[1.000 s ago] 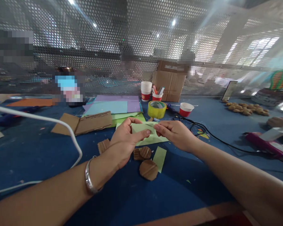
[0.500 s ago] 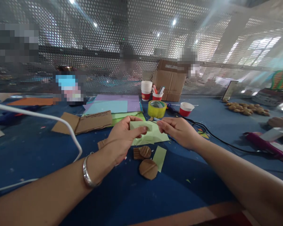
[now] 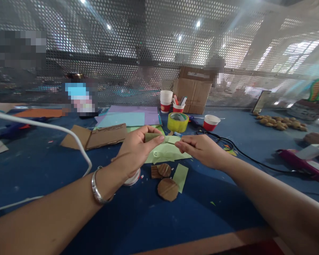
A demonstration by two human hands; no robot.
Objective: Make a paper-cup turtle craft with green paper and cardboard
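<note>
Presently | centre of frame: green paper piece [image 3: 151, 136], pinched in left hand [image 3: 139, 146]; right hand [image 3: 198, 147] grips thin rod [image 3: 170, 143], contact unclear | lower centre, on counter [image 3: 204, 219]: cardboard discs [image 3: 167, 189], green strip [image 3: 181, 175], apparently cut already | remaining: held piece, seemingly unfinished, not yet set down

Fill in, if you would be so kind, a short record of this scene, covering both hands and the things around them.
Left hand: holds a green piece between thumb and fingers
Right hand: pinches a thin dark rod, which points toward the left hand
Rod touching piece: cannot tell
Left wrist: silver bangle
Nearer the wearer: large cardboard disc; small cardboard disc overlapping a cardboard piece; green paper strip
Beyond the hands: yellow tape roll, with a red-and-white cup to its right
</note>
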